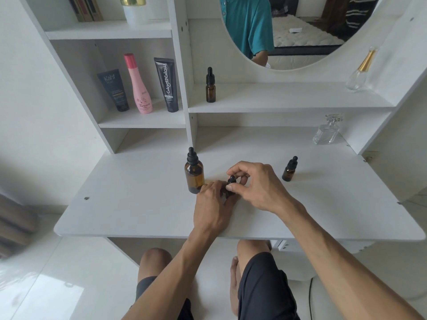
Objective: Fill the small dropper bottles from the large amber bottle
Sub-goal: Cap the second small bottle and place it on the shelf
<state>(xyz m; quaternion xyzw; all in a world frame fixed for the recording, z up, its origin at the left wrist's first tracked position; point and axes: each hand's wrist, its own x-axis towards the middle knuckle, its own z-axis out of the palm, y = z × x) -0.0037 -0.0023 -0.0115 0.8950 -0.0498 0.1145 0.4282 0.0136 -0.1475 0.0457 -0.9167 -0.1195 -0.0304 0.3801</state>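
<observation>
The large amber bottle (194, 175) with a black dropper cap stands upright on the white desk (138, 209), just left of my hands. My left hand (213, 204) grips the body of a small amber dropper bottle, mostly hidden by its fingers. My right hand (256, 183) pinches that bottle's black dropper cap (231, 182) from above. A second small dropper bottle (289, 169) stands capped on the desk to the right. A third small dropper bottle (210, 86) stands capped on the shelf under the mirror.
Three cosmetic containers (141, 85) stand in the left shelf cubby. A clear glass perfume bottle (327, 131) sits at the desk's back right, another with a gold neck (360, 70) on the shelf above. A round mirror (300, 31) hangs behind. My knees are under the desk's front edge.
</observation>
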